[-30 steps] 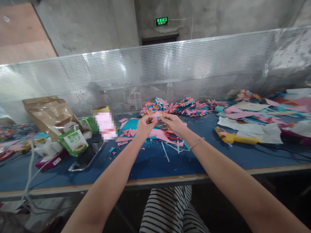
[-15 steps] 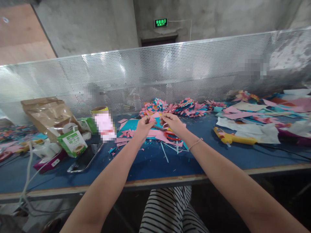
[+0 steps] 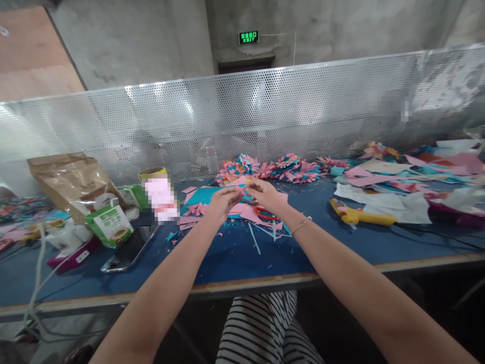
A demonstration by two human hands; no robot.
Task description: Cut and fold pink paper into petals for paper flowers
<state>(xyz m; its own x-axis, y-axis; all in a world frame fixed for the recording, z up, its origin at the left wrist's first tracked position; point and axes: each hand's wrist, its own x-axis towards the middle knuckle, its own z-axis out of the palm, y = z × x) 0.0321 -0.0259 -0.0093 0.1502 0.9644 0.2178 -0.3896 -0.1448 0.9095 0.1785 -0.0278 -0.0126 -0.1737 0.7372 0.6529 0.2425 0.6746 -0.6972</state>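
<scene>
My left hand (image 3: 224, 202) is closed, pinching a small pink paper piece (image 3: 240, 188) between thumb and fingers. Close against it, my right hand (image 3: 265, 194) is closed too, its fingertips at the right side of the same piece; fine detail there is too small to make out. Below the hands lie red-handled scissors (image 3: 265, 214), partly hidden by my right hand. They rest on pink paper (image 3: 242, 209) and a blue sheet (image 3: 200, 194). Folded pink strips (image 3: 196, 209) sit left of my left hand. Behind stand pink and blue paper flowers (image 3: 290, 167).
A yellow glue gun (image 3: 359, 216) with a black cable lies to the right, near white tissue and paper scraps (image 3: 397, 199). On the left are a phone (image 3: 131, 247), a green-white carton (image 3: 109, 222), a brown paper bag (image 3: 71, 179) and a purple tissue box (image 3: 74, 253). A perforated metal screen (image 3: 242, 111) borders the back.
My hands were slightly apart half a second ago, and their fingertips are now together at the pink paper. My left fingers have straightened somewhat. The view has shifted a little to the right.
</scene>
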